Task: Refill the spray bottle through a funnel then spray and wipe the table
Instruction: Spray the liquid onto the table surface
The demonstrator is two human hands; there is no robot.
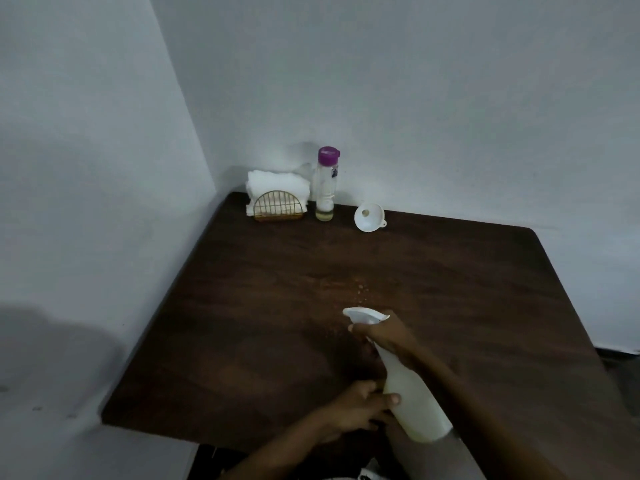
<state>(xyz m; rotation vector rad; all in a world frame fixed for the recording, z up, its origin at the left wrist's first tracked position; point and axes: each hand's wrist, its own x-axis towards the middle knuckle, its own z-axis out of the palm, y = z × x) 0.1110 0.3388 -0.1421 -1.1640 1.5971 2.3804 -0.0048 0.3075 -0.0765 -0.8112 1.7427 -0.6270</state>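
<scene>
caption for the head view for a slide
Right hand and left hand hold the spray bottle, nozzle toward droplets on the table; funnel, purple-capped bottle and napkins behind.

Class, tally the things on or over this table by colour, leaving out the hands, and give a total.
White: 3 (spray bottle, funnel, napkins)
Gold: 1 (wire holder)
Clear with a purple cap: 1 (tall bottle)
Total: 5
</scene>
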